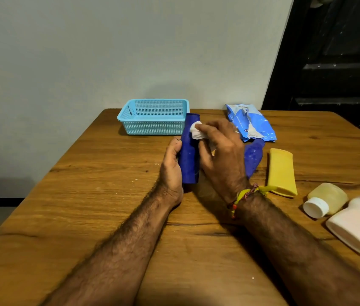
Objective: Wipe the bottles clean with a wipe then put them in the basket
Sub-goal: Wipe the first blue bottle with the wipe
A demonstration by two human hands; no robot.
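Observation:
My left hand [171, 167] grips the lower part of a dark blue bottle [189, 155] held over the table. My right hand [220, 151] pinches a white wipe [196, 130] against the bottle's upper side. A light blue mesh basket [153, 117] stands just behind the bottle with nothing visible in it. A second blue bottle [254, 156] lies behind my right hand. To the right lie a yellow bottle [281, 171], a pale yellow bottle with a white cap [325, 198] and a white bottle [358, 224].
A blue and white pack of wipes [250, 123] lies at the back right of the wooden table [86, 195]. A grey wall stands behind the table. A dark door area is at the far right. Small crumbs dot the tabletop.

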